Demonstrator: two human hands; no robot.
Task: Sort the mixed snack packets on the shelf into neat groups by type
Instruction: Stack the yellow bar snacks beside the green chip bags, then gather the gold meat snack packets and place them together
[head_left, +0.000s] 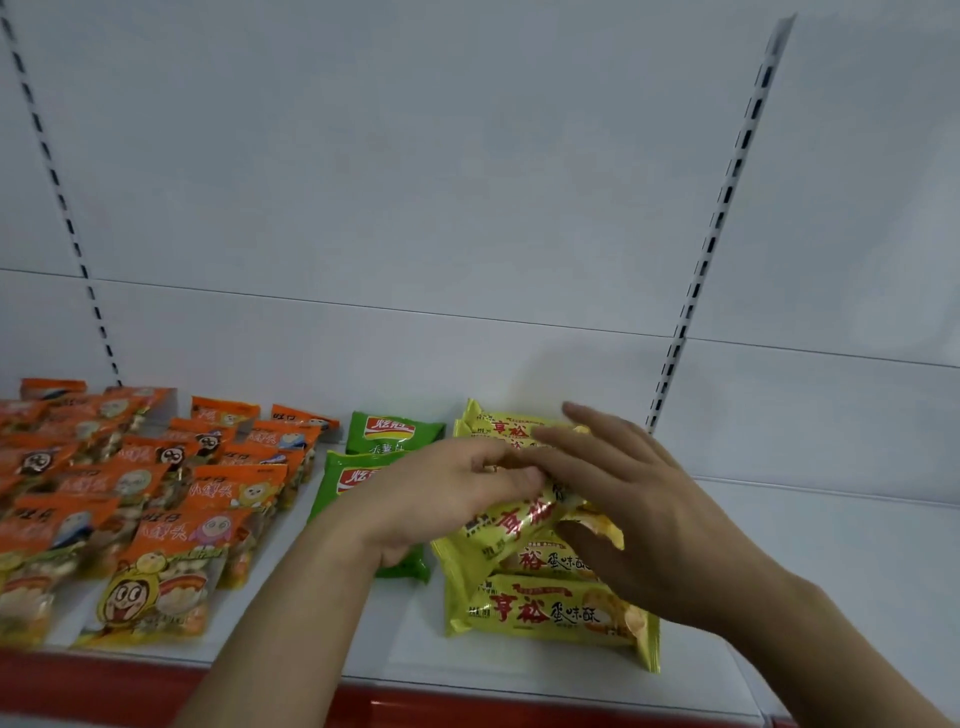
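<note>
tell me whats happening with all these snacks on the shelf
A person is sorting packets on a white shelf. Both hands hold a yellow foil packet with red lettering over the yellow pile: the left hand pinches its end, the right hand lies open on it. Green chip bags sit in the middle, orange packets on the left.

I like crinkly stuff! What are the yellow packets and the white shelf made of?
The yellow packets look like thin glossy plastic film: light glints off them, and the edges are crimped and wrinkled. The one held between the left hand and right hand bends easily. The white shelf looks like smooth painted metal with a dull sheen, though that is less certain.
</note>
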